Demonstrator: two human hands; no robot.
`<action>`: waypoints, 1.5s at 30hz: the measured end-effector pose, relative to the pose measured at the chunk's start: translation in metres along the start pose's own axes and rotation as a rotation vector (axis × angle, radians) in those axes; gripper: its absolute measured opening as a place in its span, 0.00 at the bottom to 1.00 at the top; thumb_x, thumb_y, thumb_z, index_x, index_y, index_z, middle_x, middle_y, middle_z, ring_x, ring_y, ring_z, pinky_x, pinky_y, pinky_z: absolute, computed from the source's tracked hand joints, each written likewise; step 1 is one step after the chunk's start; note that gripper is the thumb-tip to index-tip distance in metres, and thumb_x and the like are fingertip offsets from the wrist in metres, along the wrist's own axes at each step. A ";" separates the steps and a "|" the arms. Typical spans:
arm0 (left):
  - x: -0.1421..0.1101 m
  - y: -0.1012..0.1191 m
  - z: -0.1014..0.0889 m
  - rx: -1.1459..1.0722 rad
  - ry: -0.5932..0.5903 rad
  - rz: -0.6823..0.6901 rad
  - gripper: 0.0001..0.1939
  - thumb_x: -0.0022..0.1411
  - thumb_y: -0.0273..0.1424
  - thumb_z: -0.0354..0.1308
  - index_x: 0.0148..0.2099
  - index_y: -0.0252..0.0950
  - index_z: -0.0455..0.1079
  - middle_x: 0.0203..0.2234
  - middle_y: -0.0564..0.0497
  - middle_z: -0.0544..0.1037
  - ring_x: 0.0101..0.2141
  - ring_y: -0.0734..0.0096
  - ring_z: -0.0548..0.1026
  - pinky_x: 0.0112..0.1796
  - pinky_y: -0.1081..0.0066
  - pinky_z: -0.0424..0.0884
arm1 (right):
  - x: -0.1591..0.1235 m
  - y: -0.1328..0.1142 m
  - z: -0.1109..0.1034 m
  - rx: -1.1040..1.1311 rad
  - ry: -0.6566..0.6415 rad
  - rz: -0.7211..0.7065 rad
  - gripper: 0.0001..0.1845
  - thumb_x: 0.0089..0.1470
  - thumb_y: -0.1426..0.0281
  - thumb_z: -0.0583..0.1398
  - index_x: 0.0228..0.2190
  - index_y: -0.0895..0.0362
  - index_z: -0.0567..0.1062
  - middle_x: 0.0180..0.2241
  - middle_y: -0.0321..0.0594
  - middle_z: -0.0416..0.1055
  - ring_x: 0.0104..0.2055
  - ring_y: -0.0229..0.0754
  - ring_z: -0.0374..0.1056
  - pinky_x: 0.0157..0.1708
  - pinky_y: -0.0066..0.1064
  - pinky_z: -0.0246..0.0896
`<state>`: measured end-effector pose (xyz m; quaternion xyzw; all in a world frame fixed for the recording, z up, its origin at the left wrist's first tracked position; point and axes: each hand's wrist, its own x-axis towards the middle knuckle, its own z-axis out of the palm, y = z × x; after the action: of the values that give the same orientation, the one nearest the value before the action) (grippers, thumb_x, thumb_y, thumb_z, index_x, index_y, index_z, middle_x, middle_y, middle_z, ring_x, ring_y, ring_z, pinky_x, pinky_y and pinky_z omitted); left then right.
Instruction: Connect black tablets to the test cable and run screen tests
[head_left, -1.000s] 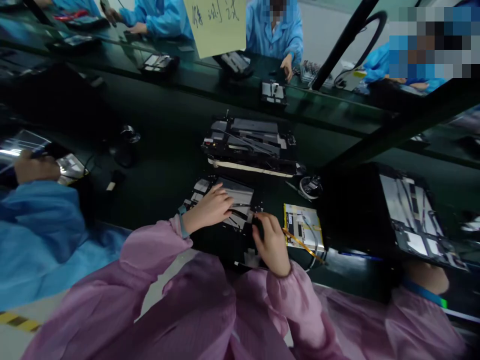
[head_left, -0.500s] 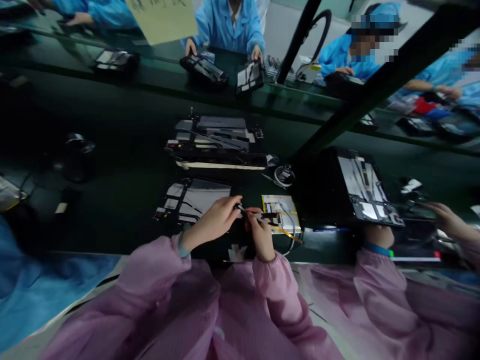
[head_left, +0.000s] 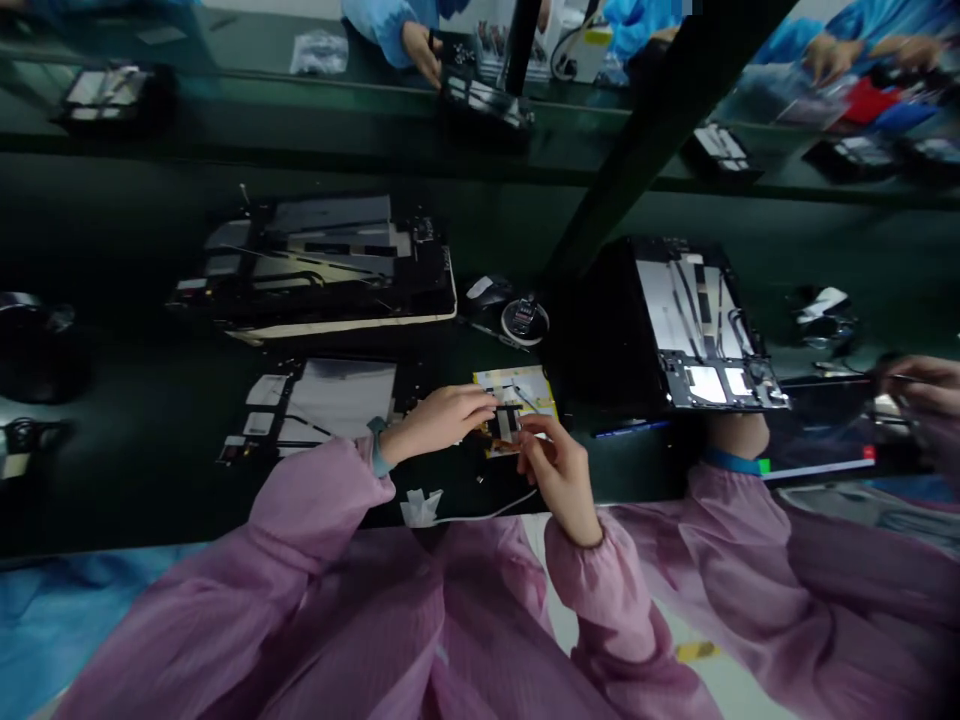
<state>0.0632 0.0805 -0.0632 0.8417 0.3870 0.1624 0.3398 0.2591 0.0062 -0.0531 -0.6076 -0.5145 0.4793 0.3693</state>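
Note:
My left hand (head_left: 441,417) and my right hand (head_left: 559,466) hold a small circuit board with dark and pale patches (head_left: 508,425) between them. Fingers of the left press on its left side; the right pinches its right edge. Behind and partly under it lies a flat white pad with yellow edges (head_left: 537,383), much of it covered. Left of my left hand an open device panel (head_left: 341,390) lies flat, showing a grey plate and dark cables. A white cable (head_left: 487,517) runs below the hands, beside a scrap of clear tape (head_left: 421,508).
A stack of device panels (head_left: 337,250) stands behind. Near it are a round tin (head_left: 525,322) and a dark mouse-like object (head_left: 487,292). At right, a co-worker's hand supports another panel (head_left: 705,320); a blue pen (head_left: 631,428) lies nearby. A dark slanted post (head_left: 637,150) crosses the view.
My view has shifted, so the bench things sit further left. My hands have moved over the white pad, and the small board is now between them. The co-worker opposite has moved a device.

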 end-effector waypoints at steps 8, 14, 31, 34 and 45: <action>-0.014 0.007 -0.007 0.194 0.127 -0.056 0.14 0.69 0.28 0.46 0.49 0.35 0.70 0.40 0.46 0.76 0.42 0.65 0.74 0.45 0.64 0.70 | 0.012 -0.013 0.019 -0.591 -0.075 -0.630 0.26 0.57 0.61 0.60 0.55 0.53 0.65 0.56 0.51 0.64 0.59 0.55 0.59 0.55 0.50 0.60; -0.025 0.012 0.001 0.224 0.111 -0.161 0.12 0.65 0.28 0.52 0.49 0.35 0.70 0.45 0.44 0.76 0.50 0.58 0.71 0.56 0.56 0.63 | 0.000 -0.026 0.059 -0.954 -0.064 -0.817 0.34 0.59 0.60 0.58 0.63 0.54 0.55 0.63 0.53 0.57 0.65 0.61 0.49 0.62 0.60 0.41; -0.247 -0.079 -0.047 0.185 0.612 -0.670 0.23 0.60 0.29 0.49 0.58 0.35 0.65 0.57 0.40 0.66 0.56 0.53 0.67 0.57 0.52 0.64 | 0.034 -0.033 0.086 -1.532 -0.241 -0.731 0.16 0.60 0.79 0.50 0.47 0.61 0.70 0.37 0.47 0.72 0.38 0.45 0.67 0.38 0.35 0.58; -0.244 -0.073 -0.034 0.310 0.578 -0.656 0.24 0.62 0.27 0.48 0.61 0.35 0.62 0.59 0.38 0.62 0.58 0.50 0.64 0.56 0.52 0.64 | 0.030 -0.029 0.100 -1.508 -0.229 -0.736 0.21 0.59 0.80 0.50 0.53 0.62 0.66 0.39 0.48 0.72 0.40 0.46 0.68 0.38 0.34 0.61; -0.246 -0.041 -0.014 0.466 0.919 -0.466 0.14 0.65 0.33 0.55 0.52 0.39 0.69 0.46 0.42 0.70 0.46 0.56 0.71 0.49 0.55 0.71 | 0.020 -0.050 0.118 -1.420 -0.149 -0.397 0.26 0.57 0.83 0.48 0.56 0.64 0.63 0.40 0.53 0.74 0.36 0.45 0.76 0.32 0.29 0.66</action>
<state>-0.1254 -0.0813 -0.0841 0.6295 0.6964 0.3431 -0.0317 0.1325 0.0308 -0.0421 -0.5616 -0.8245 -0.0046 -0.0688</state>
